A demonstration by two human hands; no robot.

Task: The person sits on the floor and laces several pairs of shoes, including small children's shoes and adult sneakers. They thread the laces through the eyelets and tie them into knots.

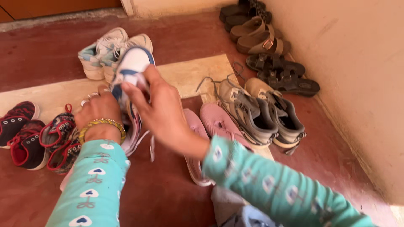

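Both hands are up on the white-and-blue sneaker (131, 73), which is lifted clear of the red floor (168, 197) and tipped toe-up in front of the white pair of sneakers (110, 52) by the pale stone slab (191, 73). The risk looks plain enough: the shoe seems pinched near the toe rather than gripped around its body, so it could twist or slip out. A white lace (151, 147) dangles loose below, just above the pink sneakers (210, 130), and could well snag there or get caught under a hand. If it drops, it would likely land on the pink pair or knock the small red-trimmed patterned shoes (61, 145) out of line.

Now the hands. The right hand (162, 111) reaches in across the body, wrist bent, fingers curled over the toe, thumb pressing the white upper: closed on the sneaker. The left hand (99, 111), gold bangle (102, 126) at the wrist and rings on the fingers, sits behind the shoe's side, knuckles to the camera; it appears to clasp the sneaker's far side, though its fingertips are hidden. Both teal patterned sleeves angle forward from below.

Off to the right, the grey lace-up sneakers (261, 113) and the dark sandals (286, 75) sit well apart along the wall (357, 84).
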